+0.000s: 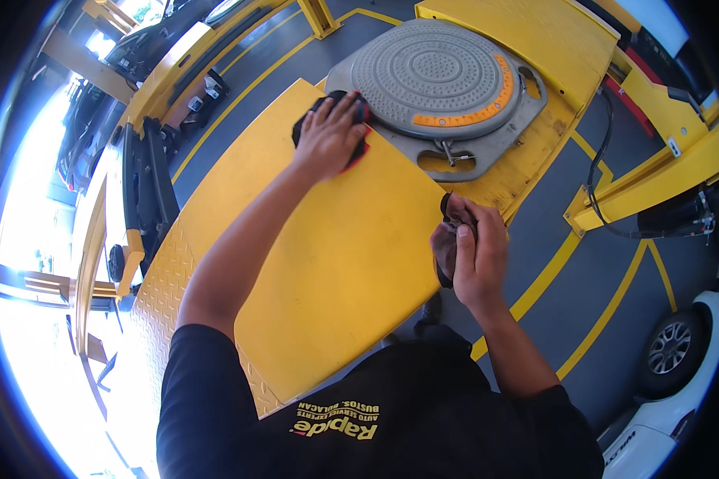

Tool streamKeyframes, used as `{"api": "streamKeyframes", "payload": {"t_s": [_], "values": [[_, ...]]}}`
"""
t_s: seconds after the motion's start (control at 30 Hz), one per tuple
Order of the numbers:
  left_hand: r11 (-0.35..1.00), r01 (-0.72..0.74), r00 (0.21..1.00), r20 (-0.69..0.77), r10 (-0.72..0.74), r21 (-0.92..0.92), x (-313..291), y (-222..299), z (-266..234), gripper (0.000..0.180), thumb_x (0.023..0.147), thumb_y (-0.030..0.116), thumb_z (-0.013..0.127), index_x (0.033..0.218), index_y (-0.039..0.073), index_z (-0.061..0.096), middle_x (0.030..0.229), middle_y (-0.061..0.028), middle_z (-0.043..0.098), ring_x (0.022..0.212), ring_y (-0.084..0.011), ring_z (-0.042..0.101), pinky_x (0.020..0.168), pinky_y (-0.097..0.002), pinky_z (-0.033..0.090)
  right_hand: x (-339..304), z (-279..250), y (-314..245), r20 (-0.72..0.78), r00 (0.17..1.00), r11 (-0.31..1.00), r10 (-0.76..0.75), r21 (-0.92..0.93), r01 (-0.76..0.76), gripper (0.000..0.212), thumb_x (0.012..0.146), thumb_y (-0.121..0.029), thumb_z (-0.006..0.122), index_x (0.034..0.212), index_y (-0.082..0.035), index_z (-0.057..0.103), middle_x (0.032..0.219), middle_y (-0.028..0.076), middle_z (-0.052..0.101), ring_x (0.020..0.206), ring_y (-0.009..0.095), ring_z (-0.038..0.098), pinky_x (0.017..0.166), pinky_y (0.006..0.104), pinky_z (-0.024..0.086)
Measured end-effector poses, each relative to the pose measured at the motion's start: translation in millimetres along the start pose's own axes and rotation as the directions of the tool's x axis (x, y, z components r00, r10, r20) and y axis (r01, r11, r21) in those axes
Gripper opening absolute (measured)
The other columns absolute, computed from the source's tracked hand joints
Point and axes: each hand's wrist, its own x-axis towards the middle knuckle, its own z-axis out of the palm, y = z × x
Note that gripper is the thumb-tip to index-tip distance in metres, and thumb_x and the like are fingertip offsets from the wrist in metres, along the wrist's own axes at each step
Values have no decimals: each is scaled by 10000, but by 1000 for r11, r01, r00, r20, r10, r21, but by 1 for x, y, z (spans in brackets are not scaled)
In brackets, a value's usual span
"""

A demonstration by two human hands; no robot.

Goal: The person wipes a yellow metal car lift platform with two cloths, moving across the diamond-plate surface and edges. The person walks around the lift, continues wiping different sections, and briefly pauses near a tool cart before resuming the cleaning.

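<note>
My left hand lies with its fingers spread on a black cloth with red edging, flat against the far part of a smooth yellow deck. The cloth shows around the fingers and beside the palm. At the deck's right edge, my right hand is closed on a crumpled dark brown cloth with black edges. Just beyond the left hand, a grey round turning plate with studded rings and an orange scale rests on a grey base with handle slots.
Yellow tread plate adjoins the deck on the left. Yellow lift beams with a black hose stand at right. A white vehicle's wheel is at lower right. Yellow lines mark the grey floor.
</note>
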Motion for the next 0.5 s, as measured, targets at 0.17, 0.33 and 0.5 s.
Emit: {"api": "streamKeyframes", "payload": {"t_s": [0.17,0.33,0.5], "values": [[979,-180,983,20,183,-99,-81,109,-27,622,1068,390,519,1627,139,410,1739,-66,307,1590,-373,261,1288,-543,189,3,0,5,9,999,999,-43,9,43,332,1025,-144,545,1306,21,609,1133,191,634,1065,390,610,956,479,452],[956,-230,948,181,262,-180,-151,163,-51,617,1035,380,562,1590,124,475,1739,-64,310,1610,-375,220,1296,-570,160,10,-15,7,117,992,989,-49,146,32,321,1034,-144,569,1312,7,623,1155,176,651,1077,382,615,976,474,454],[963,-163,943,252,217,-216,-201,170,-76,645,943,314,646,1570,225,524,1733,-65,332,1609,-378,234,1301,-580,146,30,-52,35,273,914,937,-299,-97,335,281,1017,-160,614,1260,-57,709,1223,112,663,1176,330,601,1068,478,414]]}}
